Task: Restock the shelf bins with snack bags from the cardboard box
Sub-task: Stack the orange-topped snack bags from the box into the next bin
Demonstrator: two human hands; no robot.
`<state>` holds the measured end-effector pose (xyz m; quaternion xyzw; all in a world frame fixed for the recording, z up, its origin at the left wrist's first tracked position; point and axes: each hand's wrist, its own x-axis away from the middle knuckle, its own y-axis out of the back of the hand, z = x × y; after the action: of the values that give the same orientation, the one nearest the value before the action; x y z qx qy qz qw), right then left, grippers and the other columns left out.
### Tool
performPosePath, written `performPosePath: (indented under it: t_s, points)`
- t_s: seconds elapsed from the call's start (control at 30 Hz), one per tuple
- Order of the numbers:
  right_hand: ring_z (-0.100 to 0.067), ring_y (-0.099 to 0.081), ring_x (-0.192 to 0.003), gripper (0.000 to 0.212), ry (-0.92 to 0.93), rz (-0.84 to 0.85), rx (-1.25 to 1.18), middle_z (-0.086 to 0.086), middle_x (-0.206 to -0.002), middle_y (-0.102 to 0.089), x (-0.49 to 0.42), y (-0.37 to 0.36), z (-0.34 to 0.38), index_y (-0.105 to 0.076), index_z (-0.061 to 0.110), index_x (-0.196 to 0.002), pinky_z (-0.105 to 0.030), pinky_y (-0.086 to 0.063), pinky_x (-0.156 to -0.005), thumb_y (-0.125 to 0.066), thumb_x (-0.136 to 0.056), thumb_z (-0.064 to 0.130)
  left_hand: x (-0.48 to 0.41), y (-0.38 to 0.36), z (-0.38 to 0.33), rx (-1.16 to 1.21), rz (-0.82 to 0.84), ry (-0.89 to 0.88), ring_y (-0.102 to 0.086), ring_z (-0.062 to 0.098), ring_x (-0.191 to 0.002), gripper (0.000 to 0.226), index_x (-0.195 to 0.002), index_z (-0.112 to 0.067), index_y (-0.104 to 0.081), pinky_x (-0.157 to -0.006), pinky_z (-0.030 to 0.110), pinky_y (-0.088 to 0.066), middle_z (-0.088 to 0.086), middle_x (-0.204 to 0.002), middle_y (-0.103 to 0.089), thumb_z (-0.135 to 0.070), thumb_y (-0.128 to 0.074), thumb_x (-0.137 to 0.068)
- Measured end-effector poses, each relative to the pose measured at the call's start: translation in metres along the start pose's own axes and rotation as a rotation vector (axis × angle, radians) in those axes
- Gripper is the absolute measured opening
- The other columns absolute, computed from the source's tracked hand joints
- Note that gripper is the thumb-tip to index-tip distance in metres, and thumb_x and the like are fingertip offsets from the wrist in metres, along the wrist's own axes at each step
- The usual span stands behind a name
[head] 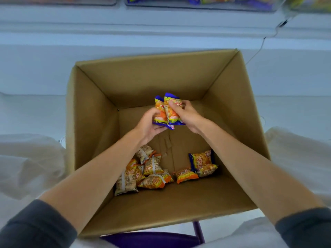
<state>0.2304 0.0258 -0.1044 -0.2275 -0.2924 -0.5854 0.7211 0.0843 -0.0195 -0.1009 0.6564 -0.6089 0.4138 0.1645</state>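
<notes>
Snack bags (167, 110), gripped by left hand (149, 125) and right hand (188, 117) over the cardboard box (143, 77), probably need squaring before lifting.

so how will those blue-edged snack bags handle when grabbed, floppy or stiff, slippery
Probably light for their size: the left hand and right hand hold two blue-edged snack bags upright between them. Likely soft and crinkly, not stiff, since the wrappers bulge and crease in the grip. The glossy film may slip a little.
</notes>
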Motion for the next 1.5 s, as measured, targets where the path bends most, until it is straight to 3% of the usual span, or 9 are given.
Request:
performPosePath:
  t_s: [0.2, 0.33, 0.5, 0.7, 0.9, 1.03, 1.17, 1.37, 1.5]
  points:
    - [-0.026, -0.070, -0.090, 0.044, -0.019, 0.063, -0.294, -0.012, -0.094, -0.073, 0.040, -0.006, 0.061, -0.064, 0.013, -0.104, -0.044, -0.055, -0.088, -0.038, -0.098, 0.048, 0.019, -0.036, -0.044, -0.198, -0.072, -0.123, -0.074, 0.025, -0.090, 0.114, -0.131, -0.008, -0.050, -0.075, 0.042, -0.061, 0.013, -0.109, -0.072, -0.085, -0.070, -0.050]
    - [-0.033, -0.063, -0.111, 0.048, 0.110, 0.158, -0.406, -0.021, -0.118, -0.066, 0.071, 0.007, 0.101, -0.063, 0.004, -0.118, -0.049, -0.048, -0.100, -0.030, -0.096, 0.032, 0.054, -0.058, -0.081, -0.270, -0.029, -0.264, -0.074, 0.020, -0.089, 0.073, -0.123, -0.007, -0.058, -0.073, 0.034, -0.060, 0.010, -0.103, -0.074, -0.065, -0.065, -0.080]
    - [-0.027, -0.066, -0.098, 0.040, 0.304, 0.227, -0.364, -0.018, -0.125, -0.062, 0.111, 0.033, 0.149, -0.047, 0.009, -0.133, -0.035, -0.057, -0.078, -0.055, -0.093, 0.012, 0.092, -0.083, -0.133, -0.348, 0.012, -0.443, -0.068, 0.011, -0.087, 0.043, -0.124, -0.012, -0.060, -0.071, 0.021, -0.053, 0.008, -0.114, -0.071, -0.044, -0.040, -0.103]
    - [-0.022, -0.070, -0.100, 0.083, 0.516, 0.158, -0.315, -0.009, -0.123, -0.067, 0.150, 0.044, 0.202, -0.024, 0.017, -0.150, -0.027, -0.056, -0.066, -0.071, -0.083, 0.003, 0.133, -0.123, -0.179, -0.536, 0.000, -0.741, -0.065, 0.012, -0.099, 0.045, -0.129, -0.018, -0.055, -0.078, 0.021, -0.050, 0.000, -0.117, -0.067, -0.050, -0.045, -0.099]
    - [-0.026, -0.070, -0.099, 0.049, 0.552, 0.162, -0.274, -0.016, -0.119, -0.068, 0.161, 0.064, 0.240, -0.055, 0.000, -0.130, -0.030, -0.058, -0.075, -0.069, -0.083, 0.001, 0.132, -0.147, -0.212, -0.625, 0.038, -0.842, -0.059, 0.019, -0.115, 0.051, -0.129, -0.022, -0.057, -0.103, 0.042, -0.045, 0.001, -0.126, -0.063, -0.057, -0.042, -0.095]
    - [-0.027, -0.072, -0.091, 0.066, 0.575, 0.003, -0.236, -0.014, -0.111, -0.070, 0.153, 0.078, 0.261, -0.047, 0.011, -0.130, -0.039, -0.059, -0.079, -0.080, -0.073, 0.007, 0.122, -0.153, -0.237, -1.017, -0.301, -1.115, -0.057, 0.028, -0.102, 0.053, -0.087, -0.019, -0.057, -0.090, 0.046, -0.046, 0.004, -0.100, -0.061, -0.067, -0.035, -0.090]
    - [-0.027, -0.073, -0.088, 0.078, 0.623, -0.140, -0.219, -0.010, -0.113, -0.068, 0.132, 0.093, 0.284, -0.043, 0.020, -0.129, -0.049, -0.059, -0.078, -0.086, -0.065, 0.014, 0.118, -0.162, -0.281, -1.125, -0.633, -1.467, -0.047, 0.022, -0.121, 0.039, -0.128, -0.018, -0.056, -0.100, 0.040, -0.036, 0.003, -0.128, -0.057, -0.041, -0.043, -0.100]
    - [-0.024, -0.071, -0.093, 0.083, 0.743, -0.280, -0.240, -0.003, -0.107, -0.070, 0.088, 0.117, 0.332, -0.050, 0.023, -0.118, -0.047, -0.057, -0.085, -0.089, -0.045, 0.028, 0.080, -0.179, -0.345, -1.438, -0.713, -1.495, -0.045, 0.023, -0.125, 0.044, -0.133, -0.019, -0.055, -0.105, 0.042, -0.028, 0.003, -0.134, -0.055, -0.042, -0.035, -0.101]
    - [-0.024, -0.070, -0.093, 0.056, 0.784, -0.337, -0.191, -0.004, -0.104, -0.069, 0.051, 0.131, 0.366, -0.051, 0.022, -0.107, -0.045, -0.058, -0.085, -0.086, -0.064, 0.015, 0.050, -0.166, -0.345, -1.379, -0.766, -1.538, -0.059, 0.022, -0.110, 0.059, -0.117, -0.019, -0.068, -0.104, 0.038, -0.032, 0.001, -0.118, -0.069, -0.044, -0.022, -0.091]
